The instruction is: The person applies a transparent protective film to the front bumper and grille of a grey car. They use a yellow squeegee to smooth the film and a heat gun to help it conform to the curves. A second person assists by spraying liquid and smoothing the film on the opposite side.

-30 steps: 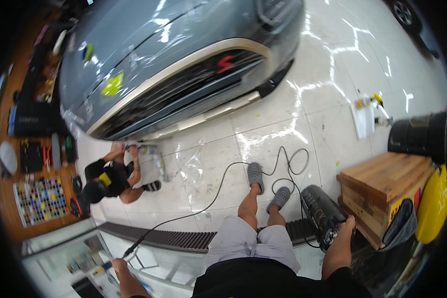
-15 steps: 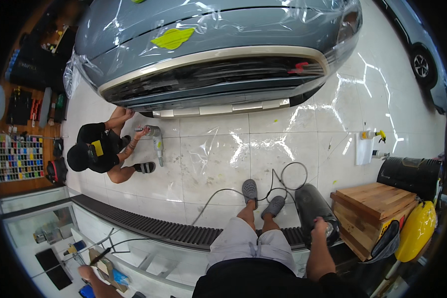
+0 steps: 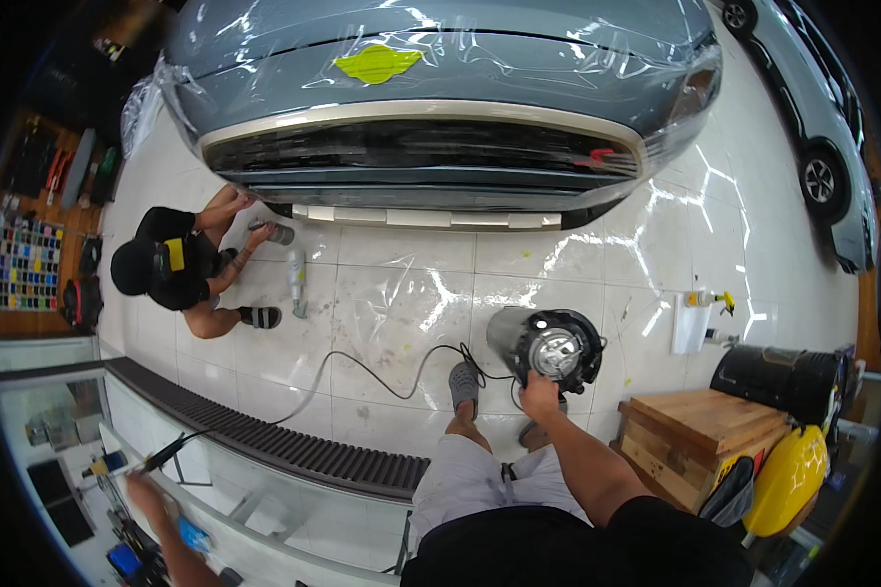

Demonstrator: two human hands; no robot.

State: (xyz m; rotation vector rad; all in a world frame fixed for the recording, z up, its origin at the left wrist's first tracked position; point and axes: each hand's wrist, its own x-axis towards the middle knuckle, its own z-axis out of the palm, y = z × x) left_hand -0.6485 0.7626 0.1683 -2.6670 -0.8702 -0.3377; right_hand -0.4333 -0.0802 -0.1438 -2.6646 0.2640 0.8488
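My right hand (image 3: 538, 394) is closed on the handle at the top of a shiny metal pressure sprayer tank (image 3: 512, 338). The tank tilts in front of my legs, with its dark-rimmed top toward me. At the lower left my left hand (image 3: 145, 494) is closed around a spray wand with a black grip (image 3: 169, 450). A thin black hose (image 3: 372, 388) runs loosely over the floor from the tank to that wand. Ahead stands a grey-blue car (image 3: 519, 68) under clear film, with a yellow-green patch (image 3: 377, 64) on its hood.
A co-worker (image 3: 171, 259) squats at the car's left corner beside a spray bottle (image 3: 296, 279). To my right are a wooden box (image 3: 705, 421), a black drum (image 3: 773, 379) and a yellow container (image 3: 788, 479). A dark floor grate (image 3: 294, 438) runs behind my feet.
My right hand has lifted and swung the tank forward and left, tipping its top toward me. My left hand has shifted left and up with the wand. The hose has straightened out.
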